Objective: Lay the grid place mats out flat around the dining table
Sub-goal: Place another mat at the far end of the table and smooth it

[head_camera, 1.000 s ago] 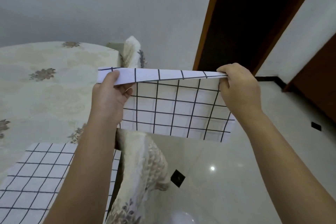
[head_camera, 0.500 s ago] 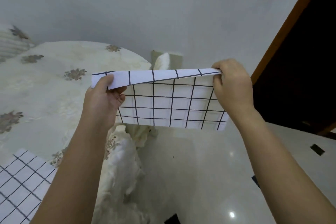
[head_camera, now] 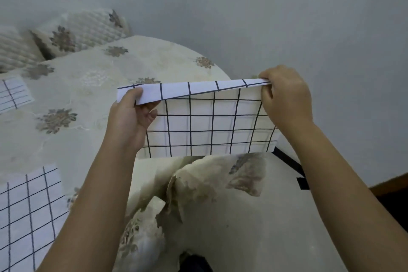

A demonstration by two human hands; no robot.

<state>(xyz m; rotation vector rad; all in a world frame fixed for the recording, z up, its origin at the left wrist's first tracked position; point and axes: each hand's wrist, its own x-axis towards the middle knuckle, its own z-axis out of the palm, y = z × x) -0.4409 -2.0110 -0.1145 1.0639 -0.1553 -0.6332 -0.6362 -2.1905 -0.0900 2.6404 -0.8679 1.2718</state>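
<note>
A white place mat with a black grid [head_camera: 209, 126] hangs in the air over the right edge of the round dining table [head_camera: 92, 86]. My left hand [head_camera: 132, 117] pinches its top left corner and my right hand [head_camera: 284, 99] pinches its top right corner. The top edge is folded over toward me and the rest hangs down. A second grid mat [head_camera: 28, 210] lies flat on the table at the lower left. A third grid mat [head_camera: 13, 93] lies flat at the far left edge.
The table wears a cream cloth with brown flowers. A chair [head_camera: 209, 185] with a matching cover stands just below the hanging mat. Another covered chair [head_camera: 75, 33] sits behind the table by the grey wall. Pale floor tiles show at the lower right.
The view has swung left, so the doorway has left the frame and more of the table shows. The held mat now hangs nearer the table's right edge, still gripped at both top corners.
</note>
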